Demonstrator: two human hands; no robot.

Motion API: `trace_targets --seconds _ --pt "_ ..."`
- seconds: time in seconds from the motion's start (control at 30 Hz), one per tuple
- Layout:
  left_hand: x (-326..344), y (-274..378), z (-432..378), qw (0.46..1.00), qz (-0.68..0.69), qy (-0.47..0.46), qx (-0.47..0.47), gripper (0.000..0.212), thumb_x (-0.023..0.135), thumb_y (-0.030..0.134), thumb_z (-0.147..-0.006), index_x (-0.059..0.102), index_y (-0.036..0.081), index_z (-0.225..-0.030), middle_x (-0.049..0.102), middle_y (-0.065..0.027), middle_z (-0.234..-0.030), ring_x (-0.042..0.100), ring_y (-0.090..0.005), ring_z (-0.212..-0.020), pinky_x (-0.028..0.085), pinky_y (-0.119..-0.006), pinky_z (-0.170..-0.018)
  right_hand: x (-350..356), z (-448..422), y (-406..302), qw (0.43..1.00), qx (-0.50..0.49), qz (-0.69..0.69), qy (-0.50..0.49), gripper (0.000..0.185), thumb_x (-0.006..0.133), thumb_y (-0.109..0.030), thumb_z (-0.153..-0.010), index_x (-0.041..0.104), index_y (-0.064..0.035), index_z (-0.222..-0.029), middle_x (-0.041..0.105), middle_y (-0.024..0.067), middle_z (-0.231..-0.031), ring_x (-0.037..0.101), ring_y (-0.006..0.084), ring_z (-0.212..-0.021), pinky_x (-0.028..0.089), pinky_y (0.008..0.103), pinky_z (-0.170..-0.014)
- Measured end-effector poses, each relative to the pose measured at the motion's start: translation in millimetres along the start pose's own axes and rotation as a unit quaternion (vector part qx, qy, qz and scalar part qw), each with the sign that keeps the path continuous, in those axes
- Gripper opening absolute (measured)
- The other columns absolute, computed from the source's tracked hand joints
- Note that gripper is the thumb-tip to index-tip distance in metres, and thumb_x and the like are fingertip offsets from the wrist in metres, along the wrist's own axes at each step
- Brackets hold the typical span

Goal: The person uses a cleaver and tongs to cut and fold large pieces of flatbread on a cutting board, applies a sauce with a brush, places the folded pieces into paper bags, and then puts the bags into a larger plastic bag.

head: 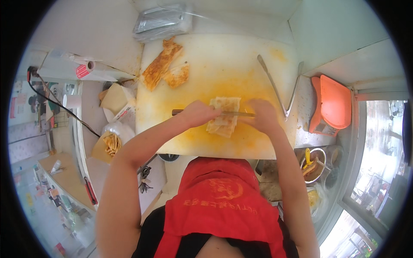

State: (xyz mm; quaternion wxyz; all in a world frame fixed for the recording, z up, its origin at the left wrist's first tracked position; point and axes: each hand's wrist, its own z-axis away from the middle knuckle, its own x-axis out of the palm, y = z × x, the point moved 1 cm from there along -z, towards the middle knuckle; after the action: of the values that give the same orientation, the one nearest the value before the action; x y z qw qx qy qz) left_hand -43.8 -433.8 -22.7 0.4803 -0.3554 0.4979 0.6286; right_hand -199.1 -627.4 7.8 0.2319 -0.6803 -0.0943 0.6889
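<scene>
On the yellow-stained white cutting board (213,64) lies a stack of pale, browned flatbread pieces (223,125). A long, narrow tool with a brown end (176,112) runs across the stack, apparently a knife seen edge-on. My left hand (200,113) is closed around it, left of the bread, with the brown end sticking out behind. My right hand (263,116) is at the tool's other end, beside the bread's right edge. Its fingers are blurred, and whether they grip the tool is unclear.
Browned flatbread pieces (161,64) lie at the board's far left. Metal tongs (287,111) rest spread at the right. Beyond the board are plastic-wrapped trays (163,21). An orange plastic stool (335,103) and a pot with utensils (313,171) stand right; paper bags (117,100) stand left.
</scene>
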Motion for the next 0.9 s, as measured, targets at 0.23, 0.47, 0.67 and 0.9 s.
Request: trace_targets --seconds 0.23,0.47,0.67,0.9 --pt "26 -22 3 0.999 -0.013 0.03 0.03 0.015 0.054 0.013 -0.077 0.048 0.008 -0.09 0.053 -0.0063 -0.069 0.058 -0.0236 -0.053 0.046 -0.037 -0.046 55 -20 6 0.973 -0.071 0.139 -0.169 0.009 0.058 -0.01 -0.074 0.066 -0.0063 -0.074 0.065 0.0122 -0.077 0.064 0.0246 -0.074 0.051 0.0345 -0.06" --pt "38 -17 -5 0.998 -0.016 0.04 0.053 0.011 0.055 0.016 -0.075 0.049 0.009 -0.082 0.051 -0.0046 -0.066 0.056 -0.0175 -0.05 0.045 -0.032 -0.042 73 -14 17 0.981 -0.081 0.104 -0.143 0.005 0.056 -0.012 -0.072 0.06 -0.0092 -0.074 0.058 0.008 -0.075 0.059 0.0226 -0.075 0.049 0.0341 -0.06" --pt "40 -19 -11 0.998 -0.003 0.042 0.044 0.012 0.055 0.015 -0.076 0.049 0.007 -0.083 0.052 -0.0071 -0.066 0.058 -0.0191 -0.051 0.045 -0.033 -0.039 81 -13 26 0.983 -0.086 0.132 -0.094 0.004 0.056 -0.013 -0.07 0.057 -0.0104 -0.072 0.055 0.0074 -0.075 0.057 0.0215 -0.075 0.048 0.0341 -0.06" --pt "28 -32 -13 0.999 0.031 0.007 0.039 0.013 0.054 0.014 -0.077 0.047 0.007 -0.085 0.055 -0.0114 -0.069 0.057 -0.0227 -0.045 0.045 -0.035 -0.038 72 -30 27 0.985 -0.062 0.11 -0.122 0.003 0.057 -0.011 -0.071 0.06 -0.0109 -0.071 0.06 0.0045 -0.071 0.062 0.021 -0.069 0.049 0.0353 -0.06"
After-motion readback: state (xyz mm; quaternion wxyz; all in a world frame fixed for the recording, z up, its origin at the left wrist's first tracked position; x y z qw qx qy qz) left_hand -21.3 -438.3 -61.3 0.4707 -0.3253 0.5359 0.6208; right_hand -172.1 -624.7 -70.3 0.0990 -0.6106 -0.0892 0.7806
